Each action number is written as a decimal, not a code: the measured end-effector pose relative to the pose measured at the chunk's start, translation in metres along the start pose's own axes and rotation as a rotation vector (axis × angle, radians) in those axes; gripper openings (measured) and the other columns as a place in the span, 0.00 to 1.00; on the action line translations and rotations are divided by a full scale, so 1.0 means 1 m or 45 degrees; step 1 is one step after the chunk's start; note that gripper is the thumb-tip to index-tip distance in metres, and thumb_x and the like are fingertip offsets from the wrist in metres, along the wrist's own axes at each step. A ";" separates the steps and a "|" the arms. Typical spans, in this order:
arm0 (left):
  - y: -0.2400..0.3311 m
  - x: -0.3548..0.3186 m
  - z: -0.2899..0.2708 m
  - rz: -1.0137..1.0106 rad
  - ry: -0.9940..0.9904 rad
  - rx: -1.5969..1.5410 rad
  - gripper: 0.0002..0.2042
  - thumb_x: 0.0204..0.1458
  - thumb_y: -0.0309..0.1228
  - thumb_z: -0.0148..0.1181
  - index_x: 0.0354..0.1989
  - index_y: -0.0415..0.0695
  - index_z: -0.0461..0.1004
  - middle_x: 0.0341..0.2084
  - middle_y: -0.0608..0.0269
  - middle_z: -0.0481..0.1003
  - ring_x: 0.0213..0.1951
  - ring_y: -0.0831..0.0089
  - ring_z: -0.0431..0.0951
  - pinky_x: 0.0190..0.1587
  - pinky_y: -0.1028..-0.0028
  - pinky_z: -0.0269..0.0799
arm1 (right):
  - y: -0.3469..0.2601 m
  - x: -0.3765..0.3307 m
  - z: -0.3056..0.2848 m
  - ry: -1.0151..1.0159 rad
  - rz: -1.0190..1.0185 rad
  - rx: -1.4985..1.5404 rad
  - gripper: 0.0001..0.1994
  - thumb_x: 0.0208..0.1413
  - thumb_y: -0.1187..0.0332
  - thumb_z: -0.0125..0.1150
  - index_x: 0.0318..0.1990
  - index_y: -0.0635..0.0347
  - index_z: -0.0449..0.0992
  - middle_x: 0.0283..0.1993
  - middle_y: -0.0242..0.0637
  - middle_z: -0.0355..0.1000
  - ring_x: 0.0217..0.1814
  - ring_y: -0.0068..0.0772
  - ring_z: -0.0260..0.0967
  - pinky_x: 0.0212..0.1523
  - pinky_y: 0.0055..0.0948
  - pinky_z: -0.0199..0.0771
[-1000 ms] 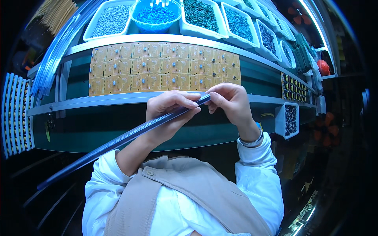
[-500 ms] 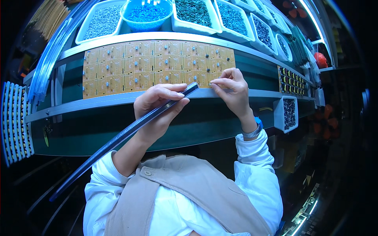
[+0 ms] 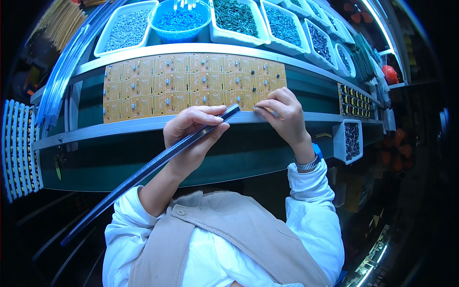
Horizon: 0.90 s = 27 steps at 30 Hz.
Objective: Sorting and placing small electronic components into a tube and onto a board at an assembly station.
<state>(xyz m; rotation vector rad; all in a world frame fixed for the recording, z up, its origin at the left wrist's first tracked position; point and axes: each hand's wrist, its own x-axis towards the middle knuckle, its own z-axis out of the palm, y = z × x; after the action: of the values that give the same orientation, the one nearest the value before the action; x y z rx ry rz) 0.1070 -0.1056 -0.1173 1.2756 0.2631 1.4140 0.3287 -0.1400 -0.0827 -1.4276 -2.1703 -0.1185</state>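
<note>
Clear plastic tubes (image 3: pixel 62 71), several in a bundle too tight to count, lean at the far left beside a rack of pale strips (image 3: pixel 19 148). One long dark component tube (image 3: pixel 148 167) runs from the near left up to the middle, where the left hand (image 3: pixel 191 131) has its fingers wrapped around the upper part, the open tip lying just beside the right hand (image 3: pixel 282 117). One yellow panel of circuit boards (image 3: pixel 186 86) rests on the green worktop (image 3: pixel 119 158) just beyond both hands, with small parts already standing on it. The right hand's fingers are pinched on something very small at the panel's near right edge; what it is cannot be told. A wristwatch (image 3: pixel 307 164) sits on that wrist. Beyond the panel six bins show: a white tray of grey parts (image 3: pixel 125 28), one round blue bowl (image 3: pixel 179 21), then four white trays of dark parts (image 3: pixel 282 24) curving away right. Further right lie one small dark board (image 3: pixel 354 100) and one small white box (image 3: pixel 350 140), near the worktop's edge.
</note>
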 end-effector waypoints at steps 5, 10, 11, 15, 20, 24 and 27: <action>0.007 -0.006 -0.001 -0.053 0.005 0.123 0.08 0.40 0.16 0.63 0.28 0.40 0.72 0.35 0.51 0.74 0.39 0.68 0.76 0.44 0.74 0.71 | -0.008 0.007 -0.006 -0.150 -0.076 -0.079 0.05 0.37 0.73 0.64 0.20 0.58 0.72 0.23 0.35 0.66 0.27 0.36 0.65 0.31 0.31 0.65; 0.009 -0.014 0.001 -0.094 0.028 0.045 0.08 0.40 0.15 0.62 0.28 0.39 0.72 0.34 0.51 0.74 0.39 0.68 0.76 0.43 0.74 0.71 | -0.019 0.007 -0.009 -0.212 -0.104 -0.217 0.05 0.37 0.72 0.63 0.19 0.56 0.71 0.24 0.34 0.67 0.28 0.34 0.65 0.32 0.31 0.65; 0.010 -0.013 0.001 -0.119 0.046 0.008 0.08 0.40 0.15 0.62 0.29 0.39 0.72 0.34 0.51 0.74 0.39 0.69 0.76 0.43 0.75 0.71 | -0.020 0.008 -0.011 -0.302 -0.104 -0.240 0.05 0.38 0.72 0.63 0.20 0.56 0.71 0.24 0.34 0.67 0.29 0.34 0.66 0.33 0.31 0.65; 0.012 -0.015 0.002 -0.065 0.039 -0.018 0.07 0.41 0.15 0.61 0.29 0.38 0.73 0.35 0.51 0.74 0.38 0.71 0.76 0.41 0.77 0.72 | -0.025 0.009 -0.019 -0.384 -0.074 -0.218 0.03 0.40 0.73 0.62 0.25 0.57 0.74 0.25 0.36 0.69 0.29 0.34 0.67 0.30 0.30 0.66; 0.020 -0.013 0.002 -0.060 0.051 -0.060 0.08 0.41 0.15 0.61 0.30 0.38 0.73 0.35 0.51 0.74 0.39 0.70 0.76 0.42 0.76 0.72 | -0.049 0.008 -0.007 -0.063 0.105 0.102 0.06 0.45 0.73 0.59 0.33 0.58 0.76 0.26 0.40 0.71 0.30 0.34 0.70 0.31 0.31 0.69; 0.030 -0.010 -0.011 0.003 0.100 -0.060 0.08 0.41 0.15 0.61 0.30 0.38 0.72 0.35 0.50 0.74 0.39 0.69 0.76 0.42 0.76 0.72 | -0.078 0.021 -0.001 0.121 0.124 0.333 0.11 0.46 0.73 0.61 0.40 0.57 0.76 0.23 0.38 0.70 0.23 0.32 0.69 0.23 0.26 0.68; 0.042 -0.010 -0.035 0.144 0.246 0.031 0.09 0.41 0.15 0.61 0.31 0.38 0.71 0.35 0.50 0.74 0.39 0.69 0.76 0.42 0.76 0.72 | -0.110 0.047 -0.012 0.117 -0.028 0.407 0.14 0.47 0.72 0.60 0.44 0.60 0.74 0.19 0.36 0.67 0.19 0.30 0.66 0.21 0.26 0.66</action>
<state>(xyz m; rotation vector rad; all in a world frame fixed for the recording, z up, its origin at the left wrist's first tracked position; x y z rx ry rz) 0.0530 -0.1104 -0.1040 1.1899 0.3437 1.6382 0.2230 -0.1531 -0.0267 -1.1936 -2.0225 0.1468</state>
